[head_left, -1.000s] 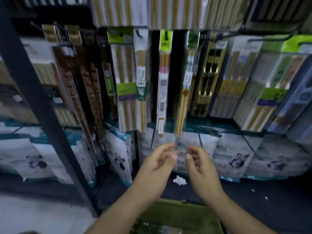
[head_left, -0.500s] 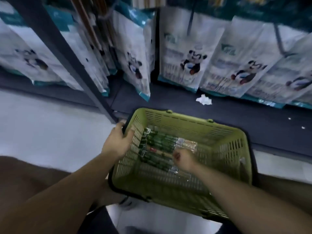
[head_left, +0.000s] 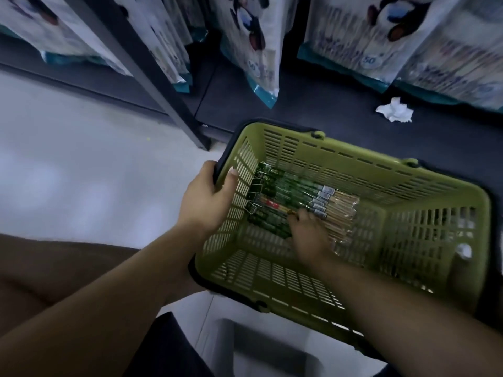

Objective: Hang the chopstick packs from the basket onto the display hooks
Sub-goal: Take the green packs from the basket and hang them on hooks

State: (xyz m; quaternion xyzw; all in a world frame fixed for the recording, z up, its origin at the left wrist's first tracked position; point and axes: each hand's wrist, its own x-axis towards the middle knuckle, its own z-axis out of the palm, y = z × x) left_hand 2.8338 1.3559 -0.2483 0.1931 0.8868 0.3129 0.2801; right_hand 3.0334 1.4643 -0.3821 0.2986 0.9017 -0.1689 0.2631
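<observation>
A green plastic basket point(head_left: 381, 170) sits low in front of the shelf. Several chopstick packs point(head_left: 294, 190) with dark green labels and pale wooden sticks lie stacked on its bottom. My left hand point(head_left: 206, 200) grips the basket's left rim, thumb inside the wall. My right hand point(head_left: 307, 235) reaches down into the basket and rests on the packs, fingertips on their middle; whether the fingers pinch a pack is hidden. The display hooks are out of view.
White bags with panda prints point(head_left: 253, 36) stand on the dark bottom shelf point(head_left: 313, 104) behind the basket. A crumpled white paper point(head_left: 394, 110) lies on that shelf. A dark slanted shelf post point(head_left: 152, 77) runs down at the left. Pale floor point(head_left: 81, 172) lies left.
The view dropped from the hanging display to the basket. My left hand took hold of the basket rim and my right hand went down onto the packs.
</observation>
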